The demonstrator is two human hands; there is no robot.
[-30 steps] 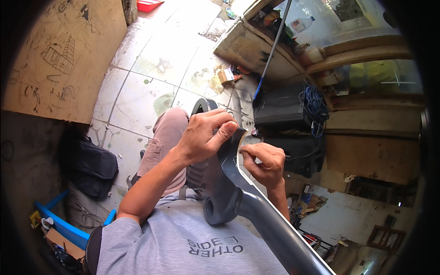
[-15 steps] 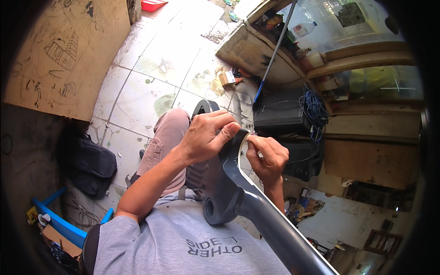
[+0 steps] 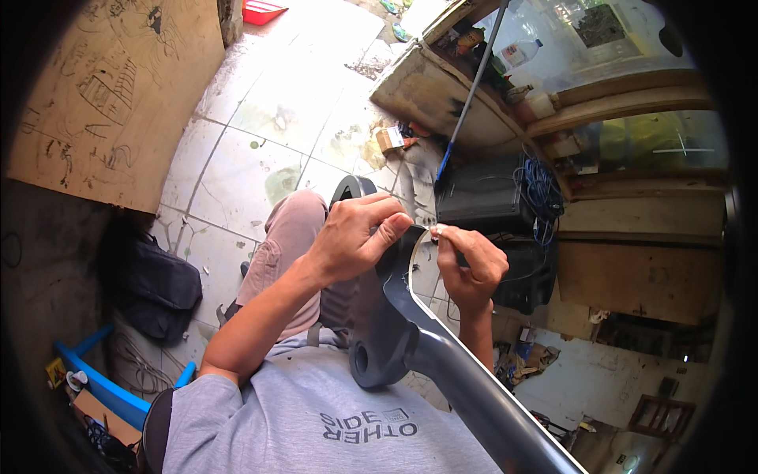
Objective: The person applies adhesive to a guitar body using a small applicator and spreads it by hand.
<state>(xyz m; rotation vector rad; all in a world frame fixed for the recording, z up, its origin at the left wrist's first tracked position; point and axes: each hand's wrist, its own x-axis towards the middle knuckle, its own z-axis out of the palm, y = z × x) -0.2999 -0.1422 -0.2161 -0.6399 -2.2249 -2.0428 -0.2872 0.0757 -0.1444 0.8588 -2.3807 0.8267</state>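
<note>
Across my lap lies a large black neck-shaped piece [image 3: 466, 375], its rounded bar running to the lower right and widening into a broad curved end with a round hole. A thin white strip [image 3: 416, 296] follows its right edge. My left hand [image 3: 359, 237] is closed over the upper part of the broad end, thumb along the top. Just to the right, my right hand [image 3: 474, 268] is closed in a pinch close to the strip's upper end. A small shiny bit shows at its fingertips, too small to name.
A black bag [image 3: 154, 276] lies on the tiled floor [image 3: 253, 170] at left, near a blue plastic frame [image 3: 118, 395]. To the right stand a black case [image 3: 482, 201], coiled blue cable [image 3: 541, 197] and a wooden cabinet [image 3: 632, 276]. A long pole [image 3: 478, 79] leans at upper right.
My right hand has shifted slightly right, and its fingertips now sit a little farther from the white strip. My left hand and the black piece stay almost where they were.
</note>
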